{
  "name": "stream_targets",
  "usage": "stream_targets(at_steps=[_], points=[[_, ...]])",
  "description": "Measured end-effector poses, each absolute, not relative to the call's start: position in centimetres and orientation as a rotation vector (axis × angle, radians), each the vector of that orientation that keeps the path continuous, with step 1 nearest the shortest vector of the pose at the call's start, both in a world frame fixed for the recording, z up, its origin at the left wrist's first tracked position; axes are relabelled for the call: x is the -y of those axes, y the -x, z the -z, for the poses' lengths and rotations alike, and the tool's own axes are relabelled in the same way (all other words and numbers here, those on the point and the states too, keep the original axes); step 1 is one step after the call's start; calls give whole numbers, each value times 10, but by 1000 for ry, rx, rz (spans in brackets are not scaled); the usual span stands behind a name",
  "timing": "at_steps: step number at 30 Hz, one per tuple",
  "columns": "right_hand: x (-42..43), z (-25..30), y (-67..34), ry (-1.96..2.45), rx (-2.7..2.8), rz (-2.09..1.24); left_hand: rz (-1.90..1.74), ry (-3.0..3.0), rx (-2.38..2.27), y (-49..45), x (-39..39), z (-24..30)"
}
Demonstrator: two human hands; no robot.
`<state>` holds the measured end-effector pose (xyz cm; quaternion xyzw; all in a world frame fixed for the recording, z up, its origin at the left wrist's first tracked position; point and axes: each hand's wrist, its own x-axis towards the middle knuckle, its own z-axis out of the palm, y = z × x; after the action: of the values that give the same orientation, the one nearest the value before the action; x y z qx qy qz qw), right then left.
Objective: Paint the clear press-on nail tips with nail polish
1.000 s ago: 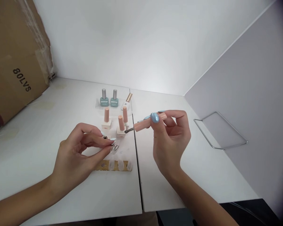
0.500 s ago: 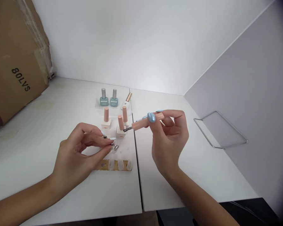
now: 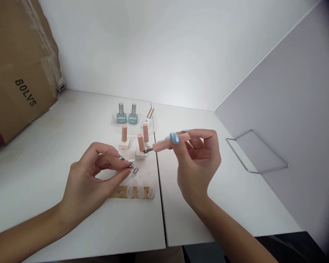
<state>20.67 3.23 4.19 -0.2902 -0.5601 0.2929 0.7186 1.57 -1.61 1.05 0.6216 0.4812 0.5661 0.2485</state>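
Observation:
Between the thumb and fingers of my left hand is a small clear false nail with something silvery at it. My right hand is closed on the pink cap of a nail polish brush. Its dark bristle tip points left, up and to the right of the false nail and apart from it. Behind the tip stand pink-capped polish bottles, one partly hidden by another. Below my left fingers lies a wooden strip carrying several clear false nails.
Two teal polish bottles and a tilted white bottle with a gold cap stand in a clear tray at the back. A cardboard box is at left, a metal wire frame at right. A gap divides the white table.
Both hands stay nearly where they were, with the brush and false nail still held. The whole view has shifted very slightly.

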Motion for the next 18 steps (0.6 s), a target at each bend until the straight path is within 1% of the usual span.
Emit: stream_targets(at_steps=[8,14,18], points=[[-28,-38,-207,479,1409,-686,-1521,-1594,-1237,-19,11,-20],[-33,-39,-207,714,1236,-736,-1497,-1539,-1206,-21,10,-21],[-35,-38,-207,666,1199,-776,-1484,-1483,-1195,-20,8,-22]])
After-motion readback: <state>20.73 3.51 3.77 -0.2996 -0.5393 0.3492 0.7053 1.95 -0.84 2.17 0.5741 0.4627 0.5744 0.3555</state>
